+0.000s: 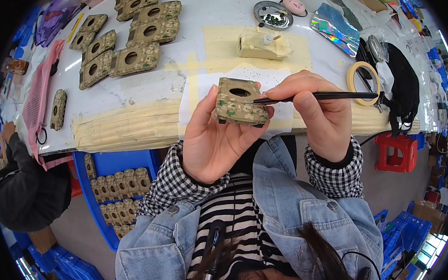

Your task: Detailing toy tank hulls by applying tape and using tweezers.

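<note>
Held up over the table's front edge is a camouflage toy tank hull (pixel 231 109) with an oval hole in its top. My left hand (pixel 208 141) is closed around its lower side, thumb on one edge and fingers beneath. Black tweezers (pixel 319 97) are pinched in my right hand (pixel 319 108), their tip resting at the hull's top face just below the hole. Whether anything tiny sits at the tip is too small to tell. A beige taped block (pixel 259 44) with a small stick on it lies beyond my hands.
Several matching hulls (pixel 134 58) stand at the back left, more in a blue tray (pixel 103 219) below. A round dish (pixel 273 15) of dark green bits, a tape roll (pixel 362 82) and a holographic sheet (pixel 336 29) lie right. Another person (pixel 31 182) sits left; a red stool (pixel 395 152) stands right.
</note>
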`<state>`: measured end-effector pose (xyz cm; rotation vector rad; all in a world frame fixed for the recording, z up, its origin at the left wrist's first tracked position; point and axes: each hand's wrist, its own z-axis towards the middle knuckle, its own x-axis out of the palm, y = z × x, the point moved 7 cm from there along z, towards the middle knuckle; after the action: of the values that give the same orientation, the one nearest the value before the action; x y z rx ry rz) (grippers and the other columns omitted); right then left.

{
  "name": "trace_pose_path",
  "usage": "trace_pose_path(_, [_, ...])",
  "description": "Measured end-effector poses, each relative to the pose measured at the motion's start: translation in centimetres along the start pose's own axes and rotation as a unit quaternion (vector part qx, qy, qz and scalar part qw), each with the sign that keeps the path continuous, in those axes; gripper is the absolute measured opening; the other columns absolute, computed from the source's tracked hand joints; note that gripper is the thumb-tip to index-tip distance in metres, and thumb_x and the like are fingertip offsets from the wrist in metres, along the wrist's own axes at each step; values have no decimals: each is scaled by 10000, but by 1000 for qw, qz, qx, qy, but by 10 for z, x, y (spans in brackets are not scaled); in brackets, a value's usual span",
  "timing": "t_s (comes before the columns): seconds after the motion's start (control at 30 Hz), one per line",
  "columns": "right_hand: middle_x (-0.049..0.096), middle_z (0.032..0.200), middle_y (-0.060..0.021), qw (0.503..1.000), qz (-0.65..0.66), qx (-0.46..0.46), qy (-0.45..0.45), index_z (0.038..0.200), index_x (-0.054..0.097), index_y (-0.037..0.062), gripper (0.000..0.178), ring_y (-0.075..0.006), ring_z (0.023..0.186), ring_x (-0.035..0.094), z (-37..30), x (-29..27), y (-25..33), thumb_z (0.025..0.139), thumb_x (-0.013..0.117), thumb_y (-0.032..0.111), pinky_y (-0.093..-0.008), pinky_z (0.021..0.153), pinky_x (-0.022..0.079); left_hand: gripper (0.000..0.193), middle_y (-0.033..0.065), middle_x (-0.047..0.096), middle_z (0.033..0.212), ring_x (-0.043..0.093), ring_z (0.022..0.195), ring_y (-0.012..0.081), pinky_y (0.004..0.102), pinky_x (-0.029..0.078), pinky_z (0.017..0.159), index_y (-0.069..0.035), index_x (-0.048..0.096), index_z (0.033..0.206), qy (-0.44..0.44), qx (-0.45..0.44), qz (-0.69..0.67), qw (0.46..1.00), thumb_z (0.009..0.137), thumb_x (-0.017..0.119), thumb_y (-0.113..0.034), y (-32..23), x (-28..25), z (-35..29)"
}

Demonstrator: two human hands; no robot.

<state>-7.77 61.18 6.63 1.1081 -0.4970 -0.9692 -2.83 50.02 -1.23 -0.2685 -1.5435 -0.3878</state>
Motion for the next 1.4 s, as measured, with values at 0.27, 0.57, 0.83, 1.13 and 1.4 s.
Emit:
trace_pose_path(0.27, [658,924,-116,992,111,9,-55,1051,613,-61,240,-183,898,642,-3,-3,-7,963,515,140,-285,794,506,554,246,469,1291,489,1211,348,401,474,1004,58,314,1364,9,-1,1,1000,1012,310,-370,-2,-1,-1])
trace_pose_path(0.57, [643,854,-65,963,-196,-65,-172,1012,618,-15,152,-106,770,569,17,-48,-14,936,554,99,-228,723,443,578,270,448,1301,479,1219,358,410,461,1017,72,276,1376,-17,-9,-25,999,1009,317,-373,-1,-4,0])
trace_pose_path(0.83, [640,719,-56,867,-455,-145,-145,878,687,50,130,-217,709,569,37,-39,-20,769,725,111,-322,660,446,594,266,455,1293,485,1213,351,413,447,1028,75,249,1386,-1,-7,-34,999,1004,335,-371,-5,-4,1])
trace_pose_path(1.13, [644,722,-52,863,-438,-175,-180,823,686,58,86,-200,683,579,36,-41,-13,755,735,73,-294,652,447,598,265,457,1293,488,1208,349,409,435,1039,81,245,1386,4,-5,-45,999,1001,345,-366,-5,-4,2])
trace_pose_path(1.4, [612,864,-60,982,-80,-86,-145,947,608,-7,93,-118,757,581,11,-18,5,866,639,26,-236,664,431,594,260,457,1296,479,1215,349,407,433,1039,83,268,1378,1,4,-34,999,1001,348,-369,-5,-1,2])
